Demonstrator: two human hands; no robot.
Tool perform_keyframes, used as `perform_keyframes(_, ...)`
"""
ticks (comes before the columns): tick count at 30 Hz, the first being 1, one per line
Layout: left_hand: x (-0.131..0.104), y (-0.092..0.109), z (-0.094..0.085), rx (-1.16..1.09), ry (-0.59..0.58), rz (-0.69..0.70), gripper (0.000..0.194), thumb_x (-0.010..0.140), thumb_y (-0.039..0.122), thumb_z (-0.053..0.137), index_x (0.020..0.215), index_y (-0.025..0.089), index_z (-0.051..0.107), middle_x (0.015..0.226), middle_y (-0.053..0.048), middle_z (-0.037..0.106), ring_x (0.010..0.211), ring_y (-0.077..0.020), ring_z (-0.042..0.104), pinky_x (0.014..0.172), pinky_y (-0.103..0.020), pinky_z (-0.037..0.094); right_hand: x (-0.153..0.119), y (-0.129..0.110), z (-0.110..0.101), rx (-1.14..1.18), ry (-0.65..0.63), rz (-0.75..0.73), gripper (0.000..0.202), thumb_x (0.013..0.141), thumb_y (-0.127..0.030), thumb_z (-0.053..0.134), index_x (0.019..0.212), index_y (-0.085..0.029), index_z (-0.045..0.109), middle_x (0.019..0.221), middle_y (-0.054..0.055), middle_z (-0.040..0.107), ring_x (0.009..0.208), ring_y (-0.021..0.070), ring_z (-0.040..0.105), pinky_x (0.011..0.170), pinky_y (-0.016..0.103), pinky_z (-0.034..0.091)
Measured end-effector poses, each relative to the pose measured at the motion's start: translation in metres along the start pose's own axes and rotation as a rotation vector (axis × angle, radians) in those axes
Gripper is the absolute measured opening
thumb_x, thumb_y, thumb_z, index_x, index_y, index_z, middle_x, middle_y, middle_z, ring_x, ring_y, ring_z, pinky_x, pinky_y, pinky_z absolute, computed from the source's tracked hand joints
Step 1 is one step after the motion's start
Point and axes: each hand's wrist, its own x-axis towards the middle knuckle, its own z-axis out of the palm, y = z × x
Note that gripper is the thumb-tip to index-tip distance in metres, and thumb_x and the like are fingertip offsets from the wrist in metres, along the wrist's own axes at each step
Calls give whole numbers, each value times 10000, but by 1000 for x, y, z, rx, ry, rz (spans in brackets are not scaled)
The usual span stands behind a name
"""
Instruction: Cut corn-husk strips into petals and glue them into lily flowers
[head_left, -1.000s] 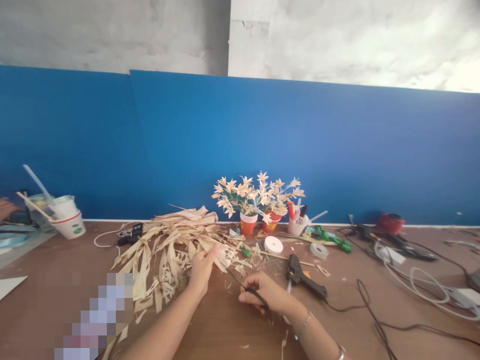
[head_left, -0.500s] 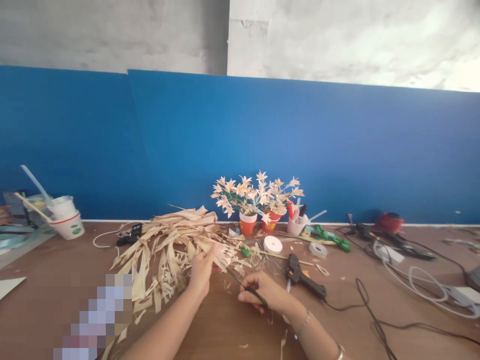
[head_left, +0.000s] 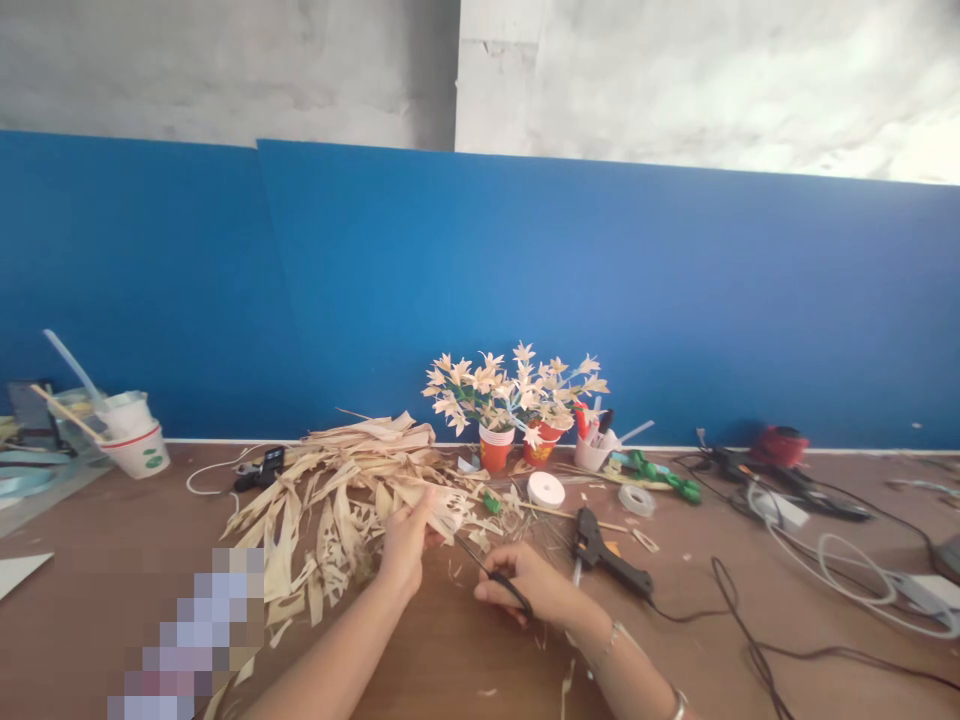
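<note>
1. While my left hand pinches it, a pale strip of dried husk juts out from my grip, to the left of the black glue gun.
2. My left grip is closed, the strip caught between thumb and fingers.
3. My right hand, left of the glue gun and a little nearer to me, is curled firmly round the dark handle of the scissors.
4. The blades slant away from me, up and left towards the strip; I cannot tell how far they are parted, or whether their tips touch the husk.
5. Well left of the glue gun, beyond and beside my left hand, spreads a heap of dried husks.
6. Beyond the glue gun, a white roll lies to its left and a clear tape roll to its right.
7. Farther beyond it and to the left, two red cups, one left and one right, hold pale flowers.
8. The glue gun's cord trails off to its right over the brown table.
</note>
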Motion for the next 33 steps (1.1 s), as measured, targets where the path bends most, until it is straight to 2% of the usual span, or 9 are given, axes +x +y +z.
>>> perform_keyframes(10,-6,-2,4,-114,30,-11,444,597,507,733,782,114,640,719,-77,696,582,-142,630,481,-205,470,1,-2,6,40,33,37,396,617,-496,726,699,-155,544,409,-92,457,328,40,376,315,139,278)
perform_keyframes(16,-6,-3,4,-154,16,-17,423,592,488,754,766,117,646,675,-51,694,563,-127,627,481,-197,474,4,6,7,35,44,5,369,640,-473,718,709,-152,547,409,-91,465,319,41,383,306,138,270)
perform_keyframes(21,-5,-3,5,-197,25,-25,376,611,441,765,760,114,652,676,-53,701,561,-123,630,496,-195,489,3,2,8,23,60,3,364,636,-467,723,678,-157,536,399,-91,453,314,42,376,301,142,263)
perform_keyframes(33,-5,-8,2,-181,-1,-20,379,624,442,759,779,108,666,705,-71,721,590,-142,652,494,-202,494,5,6,8,29,65,-3,345,640,-451,723,680,-166,533,403,-87,460,314,46,374,299,147,259)
